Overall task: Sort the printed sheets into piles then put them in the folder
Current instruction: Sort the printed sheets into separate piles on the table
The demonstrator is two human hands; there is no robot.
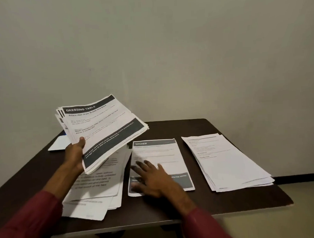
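Observation:
My left hand point(75, 154) grips a thick stack of printed sheets point(106, 128) above the table, its top page headed "DRESSING TABLE". My right hand point(151, 178) lies flat with spread fingers on the middle pile point(161, 154), whose top sheet is headed "KITCHEN". A loose, fanned pile point(94, 191) lies at the left under the held stack. A third, neater pile point(226, 160) rests at the right. A pale flat item point(59, 143), possibly the folder, sits at the back left, partly hidden by the held stack.
The dark brown table point(246, 201) stands against a plain wall. Its front edge and right corner are close to the piles. A table base shows below the front edge.

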